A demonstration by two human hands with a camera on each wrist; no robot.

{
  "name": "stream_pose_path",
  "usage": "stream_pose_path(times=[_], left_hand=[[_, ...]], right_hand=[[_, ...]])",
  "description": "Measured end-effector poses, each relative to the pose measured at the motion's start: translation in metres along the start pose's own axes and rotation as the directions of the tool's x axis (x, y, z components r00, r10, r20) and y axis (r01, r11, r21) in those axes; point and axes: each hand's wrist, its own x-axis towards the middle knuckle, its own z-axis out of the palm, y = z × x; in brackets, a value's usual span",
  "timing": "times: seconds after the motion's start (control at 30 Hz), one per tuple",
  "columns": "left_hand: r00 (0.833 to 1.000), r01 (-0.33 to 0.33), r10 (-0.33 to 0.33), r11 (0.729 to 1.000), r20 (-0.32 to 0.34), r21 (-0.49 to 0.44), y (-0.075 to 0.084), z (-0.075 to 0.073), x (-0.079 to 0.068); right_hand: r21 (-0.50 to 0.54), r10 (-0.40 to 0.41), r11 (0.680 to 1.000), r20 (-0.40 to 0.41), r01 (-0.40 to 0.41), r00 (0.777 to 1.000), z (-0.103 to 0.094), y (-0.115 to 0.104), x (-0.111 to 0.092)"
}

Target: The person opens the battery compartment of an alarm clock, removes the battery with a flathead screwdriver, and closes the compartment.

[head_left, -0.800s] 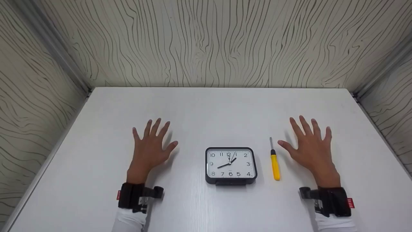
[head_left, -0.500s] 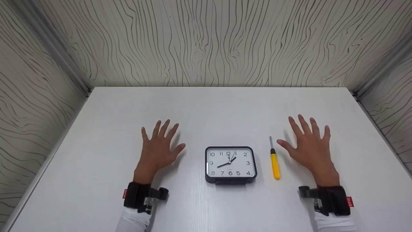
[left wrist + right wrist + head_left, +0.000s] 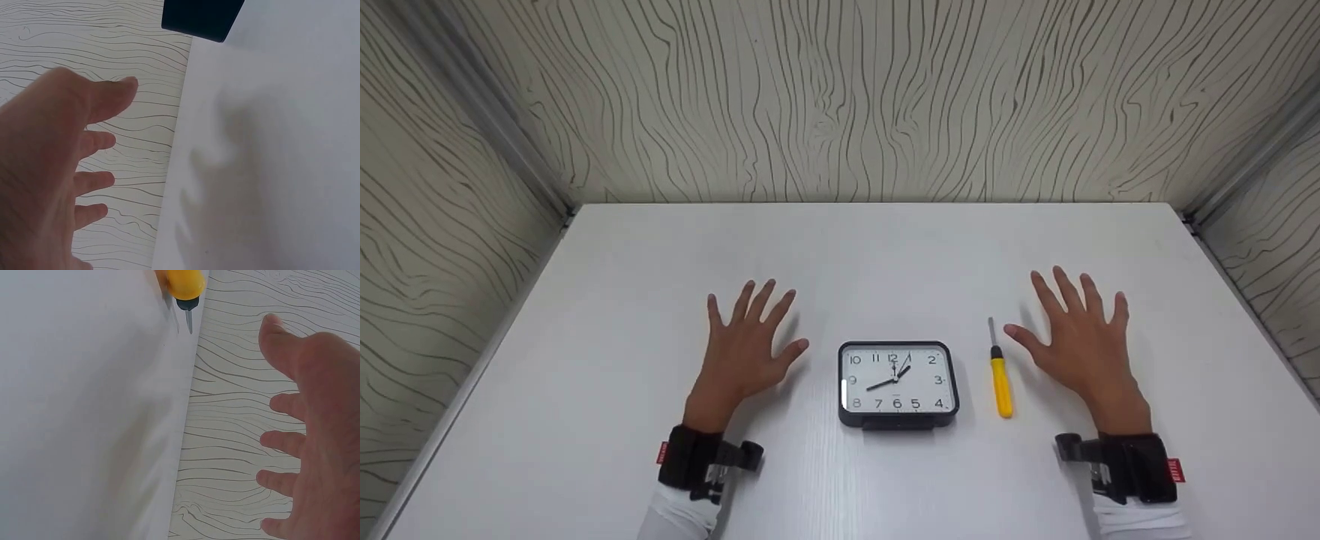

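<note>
A black-framed rectangular alarm clock [image 3: 897, 384] lies face up at the middle of the white table, and its dark edge [image 3: 201, 19] shows in the left wrist view. To its right lies a screwdriver [image 3: 1001, 382] with a yellow handle and a metal shaft aimed away from me. My left hand [image 3: 741, 356], fingers spread and straight, hovers left of the clock and holds nothing. Similarly spread, my right hand [image 3: 1084, 349] is raised over the table right of the screwdriver, its thumb near the shaft but apart from it. The wrist views show both palms bare.
The white table [image 3: 840, 262] ends at a wood-grain patterned wall [image 3: 825, 105] behind. Side walls with metal posts [image 3: 495, 120] stand left and right. Each wrist wears a black strap [image 3: 690, 459] with a small camera mount jutting inward.
My left hand has moved to the right, toward the clock, with fingers still spread. The right hand has barely shifted. Clock and screwdriver lie where they were.
</note>
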Motion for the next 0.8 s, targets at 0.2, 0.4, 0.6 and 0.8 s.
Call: stream_pose_path(times=[0.2, 0.4, 0.6, 0.8], left_hand=[[1.000, -0.010, 0.010, 1.000, -0.003, 0.002, 0.003, 0.001, 0.000], [0.999, -0.037, 0.037, 0.999, -0.008, 0.001, 0.007, 0.000, -0.001], [0.998, -0.064, 0.064, 0.998, 0.003, -0.004, 0.011, -0.001, -0.002], [0.996, -0.093, 0.093, 0.996, -0.011, 0.003, 0.016, -0.001, 0.000]], right_hand=[[0.000, 0.002, 1.000, 0.005, -0.002, 1.000, 0.000, 0.000, 0.000], [-0.001, 0.005, 1.000, 0.017, -0.005, 1.000, 0.001, -0.001, 0.001], [0.005, 0.007, 1.000, 0.019, -0.008, 1.000, 0.002, -0.001, 0.002], [0.013, -0.003, 1.000, 0.011, 0.003, 1.000, 0.001, -0.001, 0.002]])
